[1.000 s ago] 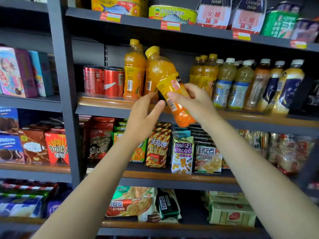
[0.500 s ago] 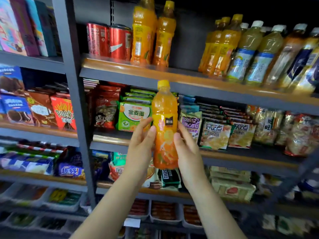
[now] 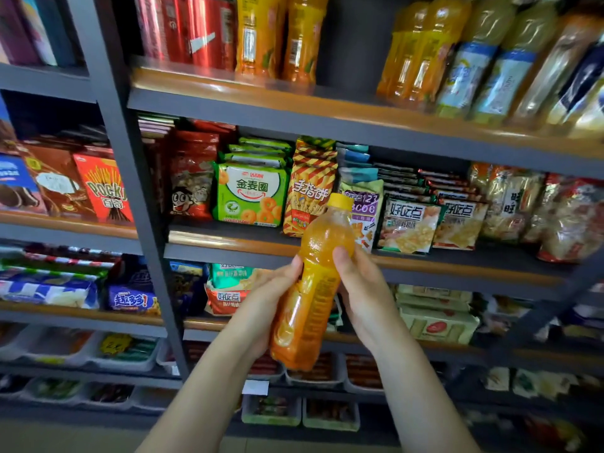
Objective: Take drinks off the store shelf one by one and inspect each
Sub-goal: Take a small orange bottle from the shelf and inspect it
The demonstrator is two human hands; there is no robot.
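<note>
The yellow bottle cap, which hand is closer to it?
Right. The right hand grips the orange juice bottle just below its yellow cap; the left hand holds lower down.

I have a single wide-angle view, worn at head height, facing forward and slightly down, close to a dark grey metal store shelf unit (image 3: pixel 143 223). Forearms enter from the bottom edge. Straight lines bow near the borders.
</note>
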